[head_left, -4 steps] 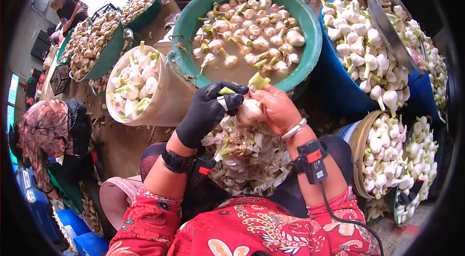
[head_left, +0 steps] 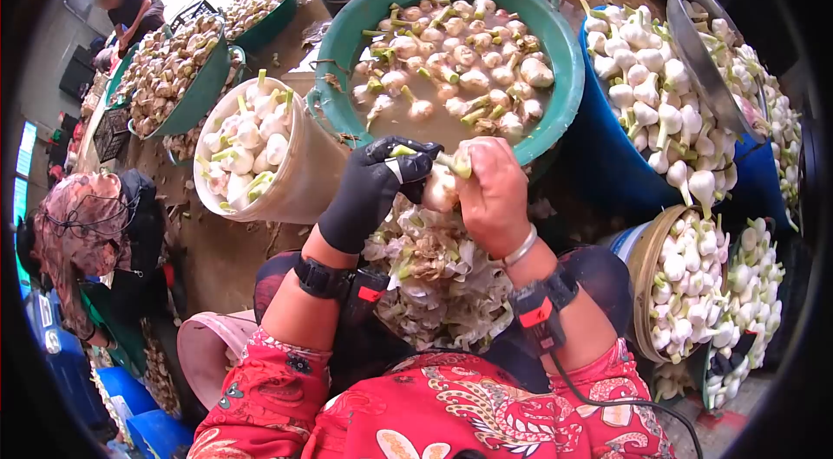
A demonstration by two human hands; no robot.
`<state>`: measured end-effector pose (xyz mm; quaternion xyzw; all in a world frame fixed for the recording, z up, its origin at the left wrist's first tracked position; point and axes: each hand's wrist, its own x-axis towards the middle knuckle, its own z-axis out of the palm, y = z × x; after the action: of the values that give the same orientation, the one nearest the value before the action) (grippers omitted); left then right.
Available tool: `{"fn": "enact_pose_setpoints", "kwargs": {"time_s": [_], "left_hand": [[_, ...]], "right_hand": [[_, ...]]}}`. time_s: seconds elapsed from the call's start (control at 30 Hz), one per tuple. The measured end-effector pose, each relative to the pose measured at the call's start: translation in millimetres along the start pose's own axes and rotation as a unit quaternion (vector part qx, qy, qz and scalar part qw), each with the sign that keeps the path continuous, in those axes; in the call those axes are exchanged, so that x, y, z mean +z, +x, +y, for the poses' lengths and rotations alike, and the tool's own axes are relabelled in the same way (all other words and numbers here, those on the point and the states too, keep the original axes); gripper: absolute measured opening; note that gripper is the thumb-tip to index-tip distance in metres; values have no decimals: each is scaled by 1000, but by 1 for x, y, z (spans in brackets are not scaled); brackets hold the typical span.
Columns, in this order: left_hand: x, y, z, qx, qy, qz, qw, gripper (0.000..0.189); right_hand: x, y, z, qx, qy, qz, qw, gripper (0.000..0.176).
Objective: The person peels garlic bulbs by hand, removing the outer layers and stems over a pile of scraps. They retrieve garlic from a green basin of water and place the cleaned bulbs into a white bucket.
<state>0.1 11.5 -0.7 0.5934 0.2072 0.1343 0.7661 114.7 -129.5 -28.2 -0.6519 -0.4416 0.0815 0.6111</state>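
Observation:
A garlic bulb (head_left: 440, 190) hangs between my two hands, above a heap of garlic skins (head_left: 442, 285) in my lap. My left hand (head_left: 369, 190), in a black glove with a white band round one finger, is closed against the bulb's left side. A narrow pale green piece (head_left: 402, 150) pokes out between its fingers; I cannot make out what it is. My bare right hand (head_left: 496, 199) is closed on the bulb's right side and its green stem (head_left: 457, 165), knuckles facing up. Its fingertips are partly hidden.
Ahead, a green tub (head_left: 568, 68) holds garlic in murky water. A white bucket (head_left: 304, 181) of cleaned bulbs leans at left; a blue barrel (head_left: 599, 147) and a tan-rimmed bucket (head_left: 644, 285), both full of garlic, stand right. A co-worker (head_left: 82, 233) bends at far left.
My right hand has rolled over, from fingers laid along the bulb to knuckles up. The green stem now tilts lower between the hands. The whole view has shifted slightly.

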Motion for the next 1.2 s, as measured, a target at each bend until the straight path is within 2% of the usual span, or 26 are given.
{"fn": "enact_pose_setpoints", "kwargs": {"time_s": [0.03, 0.07, 0.1, 0.13, 0.17, 0.2, 0.23, 0.27, 0.3, 0.33, 0.37, 0.43, 0.47, 0.5, 0.53, 0.57, 0.63, 0.7, 0.77, 0.83, 1.0, 1.07, 1.1, 1.17, 1.2], "left_hand": [[-2, 2, 1, -5, -37, 17, 999, 22], [-11, 3, -2, 10, -27, 15, 999, 23], [-18, 7, -3, 65, -69, 18, 995, 23], [-25, 5, 0, 57, -47, 29, 997, 20], [-26, 3, 11, 49, -22, 40, 998, 18], [-28, 5, 7, 176, 155, 37, 971, 15], [-33, 5, 7, 178, 158, 37, 971, 15], [-34, 4, 6, 272, 298, 28, 915, 19], [-33, 2, 4, 355, 429, 18, 830, 26], [-35, 6, -3, 396, 444, 26, 804, 34], [-31, 4, -2, 394, 443, 24, 805, 34], [-22, 0, 4, 366, 457, 25, 811, 32], [-18, 1, 1, 365, 456, 23, 811, 32], [-12, 1, -5, 219, 217, 39, 951, 31], [-9, 2, -8, 50, -44, 53, 996, 31], [-7, 0, -6, 47, -45, 52, 997, 31], [-3, -4, 6, -29, -126, 11, 992, 30], [-7, -2, 3, -15, -91, 10, 996, 27], [-11, -1, 0, 13, -20, 12, 1000, 25], [-8, 0, -1, 24, -12, 19, 999, 24], [-5, -2, 0, 43, 26, 13, 999, 23], [-5, -3, 0, 13, -20, 14, 1000, 23], [-5, -4, -1, 14, -20, 16, 1000, 23], [-6, -4, -1, -12, -32, 38, 999, 23], [-8, -4, -1, -9, -31, 38, 999, 23]], "right_hand": [[-1, 2, -9, -194, -201, 42, 959, 25], [-2, -1, -19, -215, -206, 36, 954, 25], [2, -11, -16, -220, -204, 34, 953, 25], [9, -26, -7, -169, -208, -149, 952, 29], [16, -36, 0, -115, -206, -324, 916, 32], [22, -42, 2, -120, -204, -321, 917, 32], [25, -48, 4, -5, -193, -384, 903, 35], [23, -50, 3, 112, -180, -443, 871, 39], [15, -48, 5, 62, -160, -386, 906, 46], [10, -42, 8, 98, -147, -342, 923, 44], [6, -32, 6, 134, -135, -295, 936, 43], [2, -18, -7, 219, 4, -137, 966, 34], [3, -17, -9, 206, 92, -75, 971, 27], [7, -16, -11, 209, 91, -73, 971, 27], [12, -14, -13, 212, 170, -37, 962, 29], [14, -13, -13, 212, 248, -1, 945, 31], [9, -10, -3, 219, 231, -14, 948, 36], [2, -4, -8, 332, 358, -14, 873, 34], [3, -5, -11, 326, 336, 7, 884, 30], [5, -8, -1, 150, 146, 2, 978, 25], [0, -6, -4, 205, 201, 7, 958, 15], [-4, -7, 1, 136, 105, -52, 984, 12], [-5, -8, -1, 135, 106, -54, 984, 12], [-6, -12, -10, 47, -39, -112, 992, 10], [-7, -15, -11, 55, -50, -131, 989, 7]]}}
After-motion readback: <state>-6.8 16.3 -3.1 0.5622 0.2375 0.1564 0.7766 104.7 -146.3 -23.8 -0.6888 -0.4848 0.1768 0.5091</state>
